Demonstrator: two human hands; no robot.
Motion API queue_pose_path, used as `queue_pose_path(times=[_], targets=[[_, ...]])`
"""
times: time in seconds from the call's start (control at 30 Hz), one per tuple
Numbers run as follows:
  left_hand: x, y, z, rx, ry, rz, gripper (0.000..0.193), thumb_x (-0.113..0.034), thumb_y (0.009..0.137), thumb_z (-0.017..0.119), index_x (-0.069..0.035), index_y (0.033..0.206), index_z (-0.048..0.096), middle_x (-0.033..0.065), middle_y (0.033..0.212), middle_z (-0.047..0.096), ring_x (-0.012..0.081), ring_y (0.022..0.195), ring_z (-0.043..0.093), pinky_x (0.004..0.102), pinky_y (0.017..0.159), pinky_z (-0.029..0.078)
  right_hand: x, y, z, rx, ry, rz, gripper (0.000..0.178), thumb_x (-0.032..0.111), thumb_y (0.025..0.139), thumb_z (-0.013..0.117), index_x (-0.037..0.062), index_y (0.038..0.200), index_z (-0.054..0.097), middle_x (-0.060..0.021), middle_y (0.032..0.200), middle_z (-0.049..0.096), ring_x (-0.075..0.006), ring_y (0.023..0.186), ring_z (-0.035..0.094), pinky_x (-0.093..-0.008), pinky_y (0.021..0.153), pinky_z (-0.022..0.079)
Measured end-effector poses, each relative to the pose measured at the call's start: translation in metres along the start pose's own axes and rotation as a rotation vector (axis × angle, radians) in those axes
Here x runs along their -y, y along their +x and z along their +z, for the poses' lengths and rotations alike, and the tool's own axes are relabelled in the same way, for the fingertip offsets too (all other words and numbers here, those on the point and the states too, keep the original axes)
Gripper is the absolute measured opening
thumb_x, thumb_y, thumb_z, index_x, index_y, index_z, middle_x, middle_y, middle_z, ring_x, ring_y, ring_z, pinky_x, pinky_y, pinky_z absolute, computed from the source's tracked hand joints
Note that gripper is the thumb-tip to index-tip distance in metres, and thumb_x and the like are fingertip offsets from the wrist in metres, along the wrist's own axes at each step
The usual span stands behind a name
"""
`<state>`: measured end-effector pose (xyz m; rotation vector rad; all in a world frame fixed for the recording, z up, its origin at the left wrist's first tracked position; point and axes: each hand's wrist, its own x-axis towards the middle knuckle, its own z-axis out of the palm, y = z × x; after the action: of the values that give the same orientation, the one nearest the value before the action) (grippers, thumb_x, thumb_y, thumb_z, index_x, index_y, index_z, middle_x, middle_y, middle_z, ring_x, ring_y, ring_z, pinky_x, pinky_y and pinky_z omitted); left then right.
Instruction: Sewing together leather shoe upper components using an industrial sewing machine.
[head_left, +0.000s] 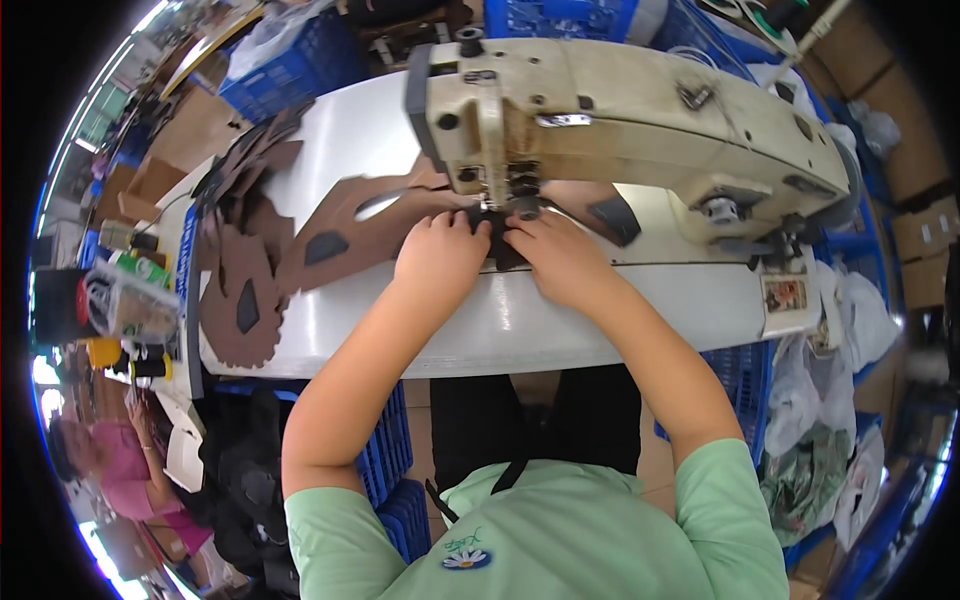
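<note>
**Inspector:** Hands first. State the grip.

**Assistant:** Left hand (440,252) lies palm down, fingers curled forward, pressing a dark fabric piece (503,248) flat onto the white table (560,320). Right hand (562,258) does the same from the other side. Fingertips of the 2 hands nearly meet over the piece. Neither hand closes around it; both pin it from above.

**Inspector:** Position of the piece?

**Assistant:** Directly beneath the needle area of the cream sewing machine (620,120), just in front of the presser foot (515,195). Whether the foot touches it, I cannot tell.

**Inspector:** Edges and clearance?

**Assistant:** Machine head overhangs the fingertips closely. A long brown cut-out (350,235) runs leftward from the left hand, touching it. More brown cut-outs (240,300) lie stacked near the table's left edge. Bare table surface lies open between the wrists and the front edge, and to the right of the right hand up to a small picture card (785,295) at the table's right end. Blue crates (395,470) stand below the front edge.
</note>
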<state>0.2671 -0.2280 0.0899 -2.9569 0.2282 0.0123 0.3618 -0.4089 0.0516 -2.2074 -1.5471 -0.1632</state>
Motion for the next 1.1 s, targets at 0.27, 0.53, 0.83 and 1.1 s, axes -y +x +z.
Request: queue_pose_path(times=[0.27, 0.53, 0.83, 1.1], targets=[[-0.009, -0.004, 0.019, -0.210, -0.189, 0.026, 0.054, -0.003, 0.075, 0.059, -0.002, 0.129, 0.056, 0.0157, 0.123, 0.061, 0.0313, 0.118, 0.056, 0.0404, 0.095, 0.048, 0.010, 0.003, 0.015, -0.170, -0.175, -0.045, 0.020, 0.010, 0.078, 0.059, 0.0013, 0.095, 0.063, -0.0119, 0.107, 0.065, -0.0269, 0.112, 0.059, -0.0389, 0.098, 0.046], [-0.005, -0.012, 0.035, -0.298, -0.196, 0.066, 0.049, -0.007, 0.075, 0.059, -0.005, 0.124, 0.062, 0.0092, 0.119, 0.060, 0.0272, 0.112, 0.056, 0.0391, 0.089, 0.048, -0.009, -0.006, 0.024, -0.242, -0.084, -0.050, 0.021, 0.011, 0.078, 0.059, 0.0019, 0.095, 0.068, -0.0087, 0.105, 0.068, -0.0250, 0.108, 0.062, -0.0388, 0.095, 0.048], [0.002, -0.010, 0.031, -0.293, -0.050, 0.094, 0.044, -0.011, 0.076, 0.059, -0.004, 0.119, 0.064, 0.0071, 0.122, 0.060, 0.0265, 0.114, 0.056, 0.0379, 0.089, 0.049, -0.033, -0.010, 0.018, -0.202, -0.026, -0.159, 0.026, 0.010, 0.080, 0.058, 0.0068, 0.103, 0.070, -0.0076, 0.114, 0.069, -0.0237, 0.111, 0.063, -0.0387, 0.101, 0.048], [0.000, -0.006, 0.035, -0.376, 0.044, 0.126, 0.041, -0.013, 0.077, 0.058, -0.002, 0.115, 0.065, 0.0095, 0.124, 0.062, 0.0252, 0.117, 0.056, 0.0373, 0.092, 0.049, -0.019, -0.012, 0.021, -0.225, -0.114, -0.141, 0.026, 0.012, 0.080, 0.059, 0.0035, 0.103, 0.069, -0.0101, 0.112, 0.069, -0.0249, 0.111, 0.064, -0.0384, 0.097, 0.050]])
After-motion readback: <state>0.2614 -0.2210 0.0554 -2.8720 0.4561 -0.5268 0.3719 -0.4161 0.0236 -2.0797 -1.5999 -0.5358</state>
